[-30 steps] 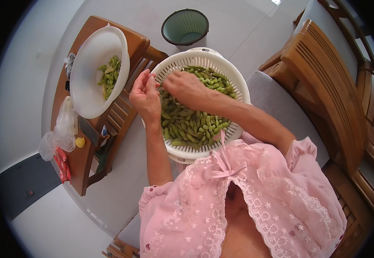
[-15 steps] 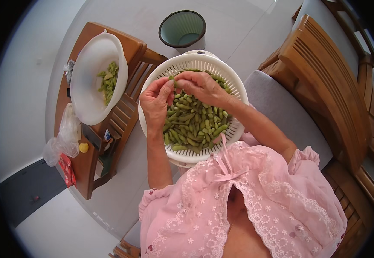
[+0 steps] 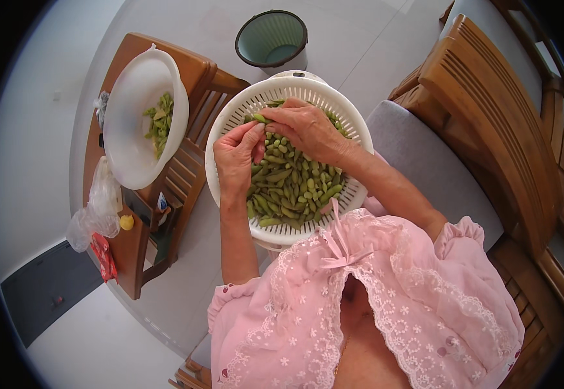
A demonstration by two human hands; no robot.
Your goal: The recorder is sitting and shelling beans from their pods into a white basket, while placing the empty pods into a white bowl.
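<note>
A white slotted basket in front of me holds a heap of green edamame pods. Above the far left part of the heap, my two hands meet at one green pod. My left hand pinches it from the left between thumb and fingers. From the right, my right hand is closed on the same pod, with its fingers bent over it and its thumb partly hidden. Loose pods lie beneath both hands.
On a wooden side table at the left stands a white bowl with some green pods in it. Plastic bags lie near it. A dark-rimmed bin is on the floor beyond the basket. A grey-cushioned wooden chair stands at the right.
Both hands remain together over the basket. The right fingers have shifted slightly, and the pod between the hands now shows more of its length. The view has moved a little.
</note>
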